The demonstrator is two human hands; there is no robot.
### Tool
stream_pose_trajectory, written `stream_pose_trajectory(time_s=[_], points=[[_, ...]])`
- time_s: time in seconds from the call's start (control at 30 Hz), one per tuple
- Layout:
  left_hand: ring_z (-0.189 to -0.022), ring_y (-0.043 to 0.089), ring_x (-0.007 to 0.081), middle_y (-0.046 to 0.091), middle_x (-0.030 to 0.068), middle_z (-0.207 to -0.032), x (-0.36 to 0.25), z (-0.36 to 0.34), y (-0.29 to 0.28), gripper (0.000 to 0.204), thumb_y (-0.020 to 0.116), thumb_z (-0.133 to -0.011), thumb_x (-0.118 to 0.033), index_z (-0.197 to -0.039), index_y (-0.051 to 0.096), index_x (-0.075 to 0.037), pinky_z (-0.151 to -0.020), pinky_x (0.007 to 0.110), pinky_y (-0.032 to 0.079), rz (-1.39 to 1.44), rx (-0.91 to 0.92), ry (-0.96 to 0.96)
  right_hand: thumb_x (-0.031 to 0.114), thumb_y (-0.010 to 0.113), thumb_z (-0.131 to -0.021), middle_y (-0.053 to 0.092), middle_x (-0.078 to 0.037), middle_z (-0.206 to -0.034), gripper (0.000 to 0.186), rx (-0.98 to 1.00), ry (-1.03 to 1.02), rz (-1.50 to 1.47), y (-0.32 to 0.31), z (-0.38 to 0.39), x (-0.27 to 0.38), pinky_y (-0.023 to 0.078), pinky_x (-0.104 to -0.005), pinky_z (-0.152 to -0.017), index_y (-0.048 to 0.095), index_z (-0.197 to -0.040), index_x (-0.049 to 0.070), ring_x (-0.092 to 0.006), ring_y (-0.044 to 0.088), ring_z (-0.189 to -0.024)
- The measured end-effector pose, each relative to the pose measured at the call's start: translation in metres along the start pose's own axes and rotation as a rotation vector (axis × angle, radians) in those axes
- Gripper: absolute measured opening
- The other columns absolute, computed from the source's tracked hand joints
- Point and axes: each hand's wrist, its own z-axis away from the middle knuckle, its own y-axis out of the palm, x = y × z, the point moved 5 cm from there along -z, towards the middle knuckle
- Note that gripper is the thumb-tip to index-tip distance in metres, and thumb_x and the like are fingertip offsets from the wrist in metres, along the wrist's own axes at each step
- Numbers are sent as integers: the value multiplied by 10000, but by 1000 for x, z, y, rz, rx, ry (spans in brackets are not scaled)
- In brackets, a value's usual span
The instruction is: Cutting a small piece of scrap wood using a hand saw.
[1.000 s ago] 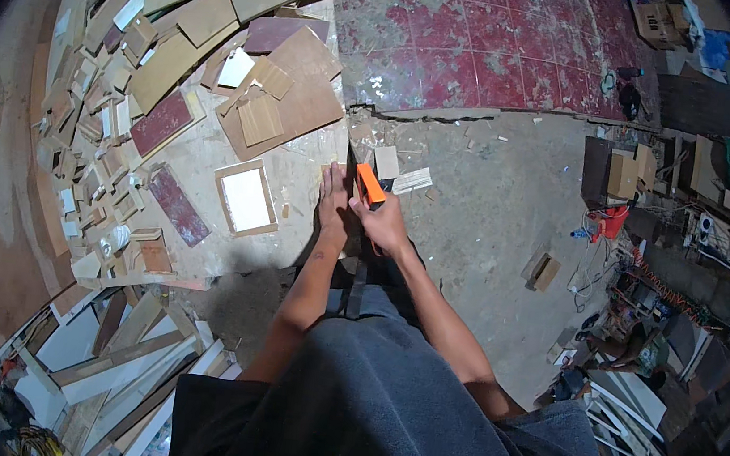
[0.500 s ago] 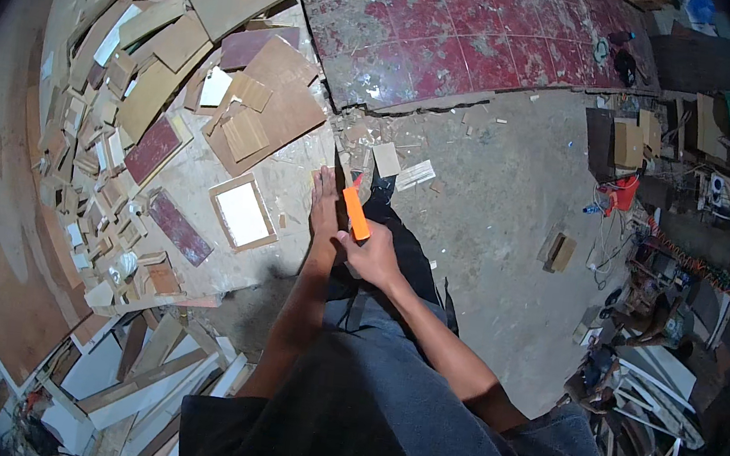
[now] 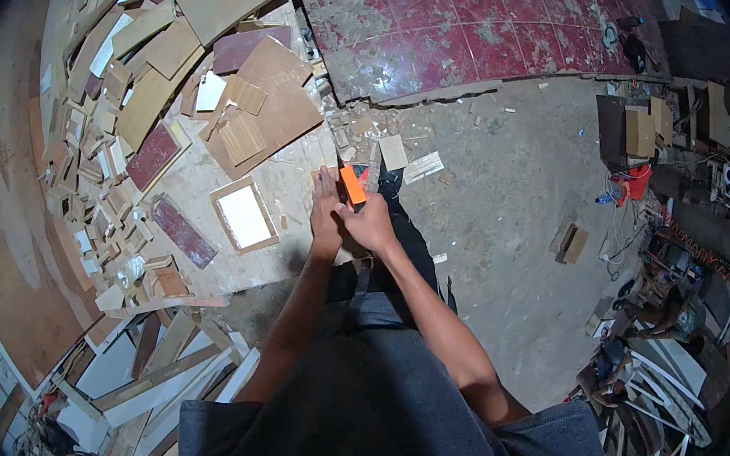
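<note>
My right hand [image 3: 371,223] is closed around an orange tool [image 3: 353,185], held just off the table's right edge. The tool looks like a long block; its exact kind I cannot make out. Its lower end is hidden in my fingers, and a small red part shows beyond its far end. My left hand [image 3: 325,209] lies along the edge of the wooden worktable [image 3: 278,184], palm down with fingers stretched forward, close beside the tool. Something pale shows at its fingertips. Left of it lies a shallow wooden frame [image 3: 246,215] with a white panel inside.
Plywood offcuts [image 3: 277,96] and small wood blocks [image 3: 106,208] crowd the table's left and far side. A maroon board [image 3: 184,230] lies near the frame. White and wooden strips [image 3: 154,384] lean at lower left. A cardboard box [image 3: 572,244] stands on the concrete floor [image 3: 503,199].
My right hand and the orange tool have moved slightly forward, and the tool looks shorter from this angle. My left hand stays flat at the table edge. The whole view has shifted slightly.
</note>
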Motion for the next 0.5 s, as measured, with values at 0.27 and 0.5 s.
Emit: stream_pose_trajectory(time_s=[0.27, 0.5], points=[[-1512, 152, 365, 103, 192, -1646, 9, -5, 16, 713, 471, -952, -241, -1552, 191, 24, -1212, 474, 200, -15, 28, -69, 164, 747, -861, 499, 6, -659, 273, 58, -64, -75, -2, 19, 3, 423, -295, -591, 552, -774, -6, -90, 456, -634], [-1519, 167, 308, 114, 138, -1657, -2, -2, -2, 786, 541, -898, -205, -1568, 175, -18, -1217, 468, 200, -170, 108, -98, 168, 724, -887, 486, 33, -659, 287, 70, 76, -16, -17, 44, 18, 393, -282, -568, 513, -745, 35, -76, 434, -633]])
